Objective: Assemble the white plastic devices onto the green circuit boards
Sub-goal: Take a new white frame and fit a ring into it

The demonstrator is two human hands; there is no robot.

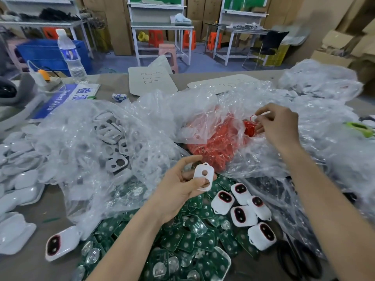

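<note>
Green circuit boards (182, 240) heaped loose on the counter (40, 266), nearest the camera, both forearms crossing over the heap. Above the heap's far edge, left hand (180, 187) pinches one white plastic shell (203, 176) between thumb and fingertips, holed face up. Beyond the heap and to its right, right hand (280, 126) pinches a thin red ring (256, 118) over the open red-ring bag (215, 147). The hands are well apart. Finished white devices (241, 216) lie on the heap's right side. A clear bag of white frames (109, 134) sits beyond the heap to its left.

Handling, judged: the shell looks light, rigid and smooth, so it could slip; best gripped by its long edges, keeping the holes free. The ring looks soft, floppy and tiny; a fingertip pinch suits it, and it would be easy to drop. The boards look stiff and thin; hold them by the edges, off the shiny domes.
</note>
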